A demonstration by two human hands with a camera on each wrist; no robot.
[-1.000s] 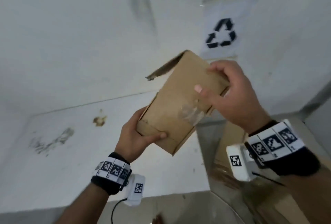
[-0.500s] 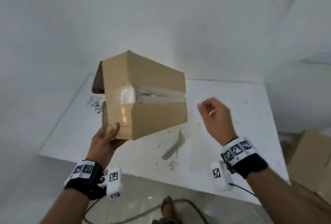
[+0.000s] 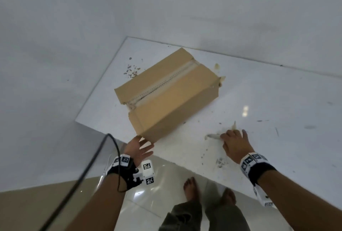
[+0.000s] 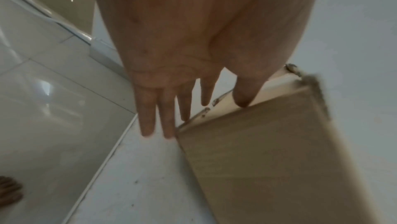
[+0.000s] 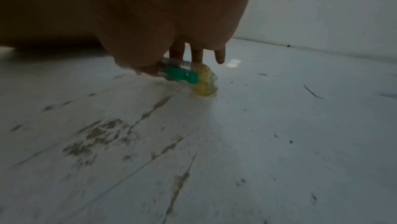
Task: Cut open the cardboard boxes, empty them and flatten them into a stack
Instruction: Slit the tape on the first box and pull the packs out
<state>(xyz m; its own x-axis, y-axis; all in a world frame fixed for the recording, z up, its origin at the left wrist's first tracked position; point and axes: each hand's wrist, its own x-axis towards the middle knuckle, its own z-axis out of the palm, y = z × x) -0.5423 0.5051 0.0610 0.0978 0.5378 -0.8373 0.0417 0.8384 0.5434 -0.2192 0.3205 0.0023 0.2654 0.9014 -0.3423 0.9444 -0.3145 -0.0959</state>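
Note:
A brown cardboard box [image 3: 166,92] lies on the white table [image 3: 277,101], its taped seam facing up and running away from me. My left hand [image 3: 142,147] is open with straight fingers at the box's near corner; in the left wrist view the thumb touches the edge of the box [image 4: 268,151] and the left hand [image 4: 189,108] holds nothing. My right hand [image 3: 233,138] is down on the table to the right of the box. In the right wrist view its thumb and fingers pinch a green and yellow cutter [image 5: 184,74] that lies on the table [image 5: 257,142].
A black cable [image 3: 88,166] hangs in a loop off my left wrist. My bare feet [image 3: 192,188] stand on glossy floor tiles below the table's near edge. White walls close in the table at the back and left. Brown stains and crumbs [image 3: 132,69] mark the table.
The box, held up in my left hand half a second ago, now lies on the table and the left hand has let go. My right hand has dropped onto the cutter.

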